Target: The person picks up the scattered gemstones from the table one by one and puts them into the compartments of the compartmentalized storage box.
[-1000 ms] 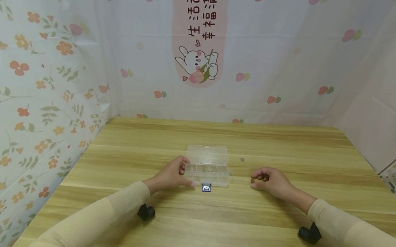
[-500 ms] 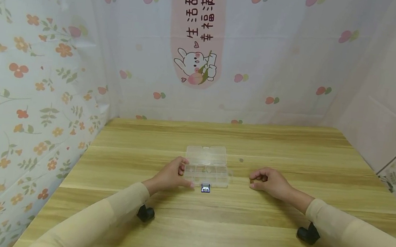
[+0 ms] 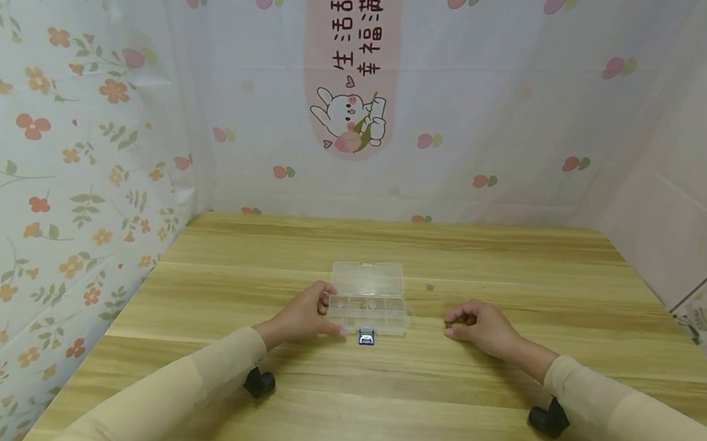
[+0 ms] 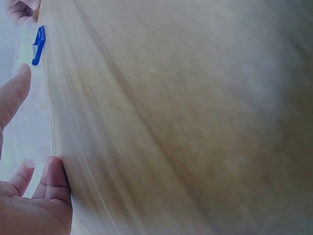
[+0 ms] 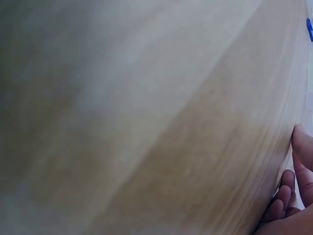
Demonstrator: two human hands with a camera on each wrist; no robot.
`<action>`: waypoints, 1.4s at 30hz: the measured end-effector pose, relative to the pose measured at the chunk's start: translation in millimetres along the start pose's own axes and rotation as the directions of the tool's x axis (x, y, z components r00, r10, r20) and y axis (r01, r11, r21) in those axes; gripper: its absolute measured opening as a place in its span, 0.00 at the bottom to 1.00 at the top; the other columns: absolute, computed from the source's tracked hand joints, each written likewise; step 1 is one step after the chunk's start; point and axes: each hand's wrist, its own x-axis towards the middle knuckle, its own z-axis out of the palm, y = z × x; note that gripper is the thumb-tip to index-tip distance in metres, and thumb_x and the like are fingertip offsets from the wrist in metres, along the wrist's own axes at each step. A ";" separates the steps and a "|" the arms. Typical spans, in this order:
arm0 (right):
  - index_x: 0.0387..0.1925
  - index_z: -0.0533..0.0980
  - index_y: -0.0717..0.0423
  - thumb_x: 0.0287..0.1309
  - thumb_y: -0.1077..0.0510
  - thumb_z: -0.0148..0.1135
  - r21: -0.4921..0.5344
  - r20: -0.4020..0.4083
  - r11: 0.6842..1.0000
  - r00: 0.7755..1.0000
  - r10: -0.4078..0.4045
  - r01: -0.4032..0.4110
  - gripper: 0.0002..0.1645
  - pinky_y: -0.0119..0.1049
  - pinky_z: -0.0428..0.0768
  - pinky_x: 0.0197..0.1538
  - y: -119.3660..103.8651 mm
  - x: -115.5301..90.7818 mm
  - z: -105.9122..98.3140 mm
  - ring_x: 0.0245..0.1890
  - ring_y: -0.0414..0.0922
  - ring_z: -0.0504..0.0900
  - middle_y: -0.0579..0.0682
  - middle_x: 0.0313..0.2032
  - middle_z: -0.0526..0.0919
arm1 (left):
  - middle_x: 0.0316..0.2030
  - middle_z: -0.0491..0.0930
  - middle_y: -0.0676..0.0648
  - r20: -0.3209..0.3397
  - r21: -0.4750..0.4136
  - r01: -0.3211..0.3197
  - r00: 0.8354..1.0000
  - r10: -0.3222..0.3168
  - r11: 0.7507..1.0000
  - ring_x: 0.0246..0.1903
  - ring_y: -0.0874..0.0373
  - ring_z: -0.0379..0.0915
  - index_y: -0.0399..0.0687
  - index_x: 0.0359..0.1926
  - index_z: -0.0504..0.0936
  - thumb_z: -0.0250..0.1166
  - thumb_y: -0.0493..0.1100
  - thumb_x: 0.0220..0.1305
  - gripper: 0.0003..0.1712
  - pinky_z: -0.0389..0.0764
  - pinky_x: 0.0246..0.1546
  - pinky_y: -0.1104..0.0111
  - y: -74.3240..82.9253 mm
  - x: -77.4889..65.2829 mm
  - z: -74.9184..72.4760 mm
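Observation:
A clear plastic compartment box [image 3: 384, 324] stands on the table with its lid [image 3: 368, 279] hinged back and its blue latch [image 3: 366, 336] hanging at the front. My left hand [image 3: 309, 310] holds the box's left end, thumb at the front and fingers round the side. The left wrist view shows that thumb and the fingertips [image 4: 56, 178] against the box. My right hand [image 3: 484, 328] rests on the table to the right of the box. Its thumb and forefinger pinch a small brown thing [image 4: 35, 13], mostly hidden by the fingers. The compartments' contents are too small to tell.
A small grey spot or flat piece [image 3: 429, 287] lies on the wooden table [image 3: 369, 426] beyond the gap between box and right hand. Patterned cloth [image 3: 245, 77] hangs behind the table and along its left side. Black mounts sit under both wrists.

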 end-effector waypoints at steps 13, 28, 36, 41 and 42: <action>0.42 0.80 0.62 0.56 0.59 0.70 0.074 0.020 0.997 0.999 0.032 -0.033 0.14 0.33 0.75 0.35 -4.7 7.5 -1.4 0.37 0.47 0.76 0.52 0.38 0.81 | 0.41 0.68 0.47 -0.002 0.013 0.000 1.000 0.000 1.000 0.39 0.54 0.65 0.40 0.57 0.68 0.82 0.44 0.43 0.42 0.69 0.42 0.63 2.4 -1.7 -1.6; 0.43 0.80 0.60 0.56 0.56 0.71 0.104 -0.003 0.994 1.000 0.020 -0.020 0.15 0.41 0.73 0.43 -22.6 18.6 14.7 0.41 0.48 0.75 0.53 0.42 0.81 | 0.40 0.68 0.45 -0.007 0.000 0.005 1.000 -0.005 1.000 0.38 0.54 0.64 0.39 0.56 0.69 0.82 0.42 0.43 0.42 0.69 0.41 0.63 5.1 -2.4 -1.2; 0.43 0.81 0.61 0.56 0.58 0.71 0.140 -0.024 0.990 1.000 0.020 -0.016 0.14 0.37 0.69 0.37 -36.8 26.9 27.1 0.35 0.47 0.68 0.52 0.38 0.78 | 0.40 0.68 0.46 -0.008 0.006 0.005 1.000 -0.005 1.000 0.38 0.54 0.65 0.39 0.57 0.69 0.82 0.43 0.43 0.42 0.69 0.42 0.62 3.7 -1.5 -1.1; 0.43 0.81 0.63 0.56 0.61 0.70 0.188 -0.022 0.982 1.000 0.001 0.003 0.14 0.34 0.68 0.32 -44.4 31.6 34.5 0.32 0.47 0.68 0.52 0.35 0.75 | 0.41 0.67 0.46 0.003 0.003 0.002 1.000 -0.002 1.000 0.38 0.54 0.64 0.40 0.56 0.68 0.82 0.43 0.43 0.42 0.69 0.42 0.63 2.0 -1.0 -1.2; 0.43 0.81 0.63 0.56 0.60 0.71 0.192 -0.022 0.981 1.000 -0.003 0.007 0.14 0.33 0.68 0.31 -45.9 32.3 35.9 0.31 0.47 0.67 0.52 0.35 0.74 | 0.40 0.67 0.46 0.006 0.002 0.001 1.000 -0.001 1.000 0.38 0.54 0.64 0.40 0.56 0.68 0.81 0.43 0.43 0.42 0.68 0.41 0.63 1.7 -0.9 -1.2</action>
